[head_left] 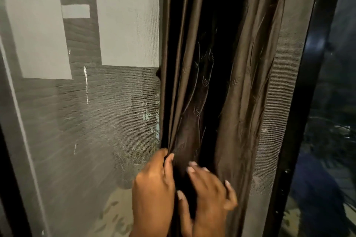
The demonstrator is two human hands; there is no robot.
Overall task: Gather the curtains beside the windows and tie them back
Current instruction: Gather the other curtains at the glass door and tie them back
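Both hands [154, 184] — curtain [240, 82] folds, wrists cropped

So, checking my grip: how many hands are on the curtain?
2. The left hand pinches the curtain's left folds; the right hand rests just beside it, fingers spread over the middle folds.

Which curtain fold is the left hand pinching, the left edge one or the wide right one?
The left edge fold, beside the mesh screen. The left hand pinches it; the right hand lies on the middle folds, and the wide right fold hangs ungripped.
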